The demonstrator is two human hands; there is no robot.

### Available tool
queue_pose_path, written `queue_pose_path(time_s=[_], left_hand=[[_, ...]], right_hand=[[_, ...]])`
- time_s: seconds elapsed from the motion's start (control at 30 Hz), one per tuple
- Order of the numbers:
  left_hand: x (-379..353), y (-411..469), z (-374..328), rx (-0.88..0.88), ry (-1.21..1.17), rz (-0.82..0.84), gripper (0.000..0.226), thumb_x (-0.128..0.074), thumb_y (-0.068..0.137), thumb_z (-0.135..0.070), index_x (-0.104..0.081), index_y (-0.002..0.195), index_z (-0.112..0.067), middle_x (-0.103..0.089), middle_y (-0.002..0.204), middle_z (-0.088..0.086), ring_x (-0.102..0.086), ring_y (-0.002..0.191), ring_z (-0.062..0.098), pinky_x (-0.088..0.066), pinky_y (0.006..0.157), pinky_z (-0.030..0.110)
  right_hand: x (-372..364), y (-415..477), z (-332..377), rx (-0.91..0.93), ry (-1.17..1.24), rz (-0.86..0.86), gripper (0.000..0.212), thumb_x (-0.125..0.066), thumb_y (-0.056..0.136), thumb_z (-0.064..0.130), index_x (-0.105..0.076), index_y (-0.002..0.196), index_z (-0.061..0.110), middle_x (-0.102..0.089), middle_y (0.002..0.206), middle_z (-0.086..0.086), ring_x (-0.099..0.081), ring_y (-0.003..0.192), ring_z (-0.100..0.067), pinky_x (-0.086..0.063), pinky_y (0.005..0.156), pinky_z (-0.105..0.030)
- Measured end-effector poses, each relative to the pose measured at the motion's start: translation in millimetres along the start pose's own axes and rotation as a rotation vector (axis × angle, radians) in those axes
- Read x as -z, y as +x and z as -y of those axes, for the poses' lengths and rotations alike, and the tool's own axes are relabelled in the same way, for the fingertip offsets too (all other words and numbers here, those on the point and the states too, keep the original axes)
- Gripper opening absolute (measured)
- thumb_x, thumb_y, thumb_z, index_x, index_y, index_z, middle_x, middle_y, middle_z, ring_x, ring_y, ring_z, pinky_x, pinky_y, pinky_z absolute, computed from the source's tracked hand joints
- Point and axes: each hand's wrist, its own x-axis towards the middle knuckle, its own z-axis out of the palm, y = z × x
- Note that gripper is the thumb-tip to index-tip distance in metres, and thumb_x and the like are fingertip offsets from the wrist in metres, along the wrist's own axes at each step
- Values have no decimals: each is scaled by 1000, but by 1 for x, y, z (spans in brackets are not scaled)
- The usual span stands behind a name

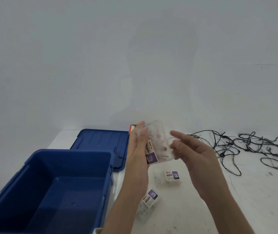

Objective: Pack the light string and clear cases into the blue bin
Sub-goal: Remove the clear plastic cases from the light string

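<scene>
blue bin (38,168): glossy plastic | clear case (158,142): transparent plastic, paper label | table (236,200): matt, scuffed

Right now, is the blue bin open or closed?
Open. The blue bin has no cover on it; its inside floor shows bare, and the blue lid lies flat on the table behind it.

Red letters "DIY" show on the sticker of the held case (155,142) and both cases on the table (172,175) (149,199). Smaller print is too tiny to read.

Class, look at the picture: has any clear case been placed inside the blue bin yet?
No: the blue bin shows only its bare floor, and the clear cases are in hand or on the table.
</scene>
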Motion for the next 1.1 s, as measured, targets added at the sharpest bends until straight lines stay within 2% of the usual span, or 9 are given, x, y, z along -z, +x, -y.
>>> queue_pose_path(time_s=[0.07,0.13,0.2,0.27,0.4,0.57,0.77,0.93,1.1], left_hand=[[1,1,1,-5,27,-14,32,-45,92,-39,-53,121,-30,-69,109,-3,-67,94,11,-56,79,33],[0,1,2,-21,57,-20,29,-45,93,-39,-52,120,-31,-68,106,-5,-66,89,6,-56,77,30],[-3,0,2,-48,75,-23,27,-44,94,-38,-50,119,-31,-67,100,-8,-66,83,2,-56,70,24],[-5,-2,1,-76,92,-29,27,-43,94,-36,-49,119,-31,-67,99,-8,-66,80,1,-56,67,21],[-7,-4,-3,-111,128,-33,27,-43,94,-36,-48,120,-32,-65,106,-2,-66,82,0,-56,68,20],[-8,-3,-4,-107,164,-44,28,-42,93,-39,-47,120,-31,-64,109,-1,-66,89,6,-55,70,21],[-9,-4,-4,-107,188,-51,25,-41,93,-40,-46,118,-34,-64,106,-2,-65,81,0,-52,63,15],[-9,-4,-5,-114,187,-45,26,-42,94,-39,-46,118,-33,-64,107,0,-65,78,-2,-50,60,12],[-7,-3,-5,-103,191,-49,26,-41,94,-40,-46,118,-35,-63,109,-3,-64,85,0,-52,65,14]], right_hand=[[0,-2,-2,173,-126,-126,26,-66,81,1,-74,91,23,-63,69,0,-55,60,-7,-46,64,-11],[-3,-3,-4,476,-400,-215,26,-67,81,1,-73,94,24,-64,70,3,-56,62,-5,-43,65,-7],[-4,-2,-11,783,-760,-269,25,-65,80,1,-72,99,15,-61,74,-2,-55,65,-11,-42,65,-9],[-1,1,-19,920,-959,-280,25,-64,78,-2,-72,100,7,-58,75,-6,-52,67,-17,-40,63,-15],[3,3,-19,989,-1056,-259,24,-63,78,-5,-73,98,4,-60,75,-9,-49,68,-19,-38,63,-19],[3,1,-18,1011,-979,-255,22,-57,84,-3,-72,100,1,-62,77,-12,-53,71,-16,-42,65,-16],[0,-2,-18,1014,-996,-176,25,-50,88,2,-72,99,-2,-62,83,-14,-56,72,-18,-47,65,-25],[4,2,-13,985,-1089,-76,22,-55,86,0,-70,102,-1,-61,89,-14,-54,78,-16,-45,68,-21],[8,2,-6,879,-939,170,33,-47,87,6,-67,111,1,-59,123,-5,-58,103,-9,-44,90,-15]])
